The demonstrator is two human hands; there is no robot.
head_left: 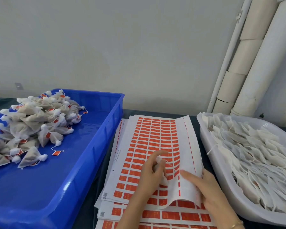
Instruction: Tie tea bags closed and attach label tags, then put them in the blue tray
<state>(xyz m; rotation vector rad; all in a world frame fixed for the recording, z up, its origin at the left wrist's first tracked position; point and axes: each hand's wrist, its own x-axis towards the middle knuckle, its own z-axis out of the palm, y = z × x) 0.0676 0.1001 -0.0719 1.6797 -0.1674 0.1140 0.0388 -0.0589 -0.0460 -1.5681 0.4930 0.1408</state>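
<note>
The blue tray (106,123) at the left holds a heap of tied tea bags (31,124) with red tags. The white tray (215,166) at the right is full of untied bags (254,154). Between them, label sheets (155,134) lie on the bench (130,112). The left hand (153,172) hovers over the sheets, its grip clenched round a tea bag (158,160). The right hand (210,190) lays a straight forefinger on the top sheet's curled edge. I cannot tell whether its grip pinches the sheet.

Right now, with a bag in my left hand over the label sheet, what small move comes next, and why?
Probably peel one red label off the label sheet with your right hand and stick it onto the string. Your left hand grips a tea bag whose string shows no tag, and your right hand rests on the sheet.
</note>
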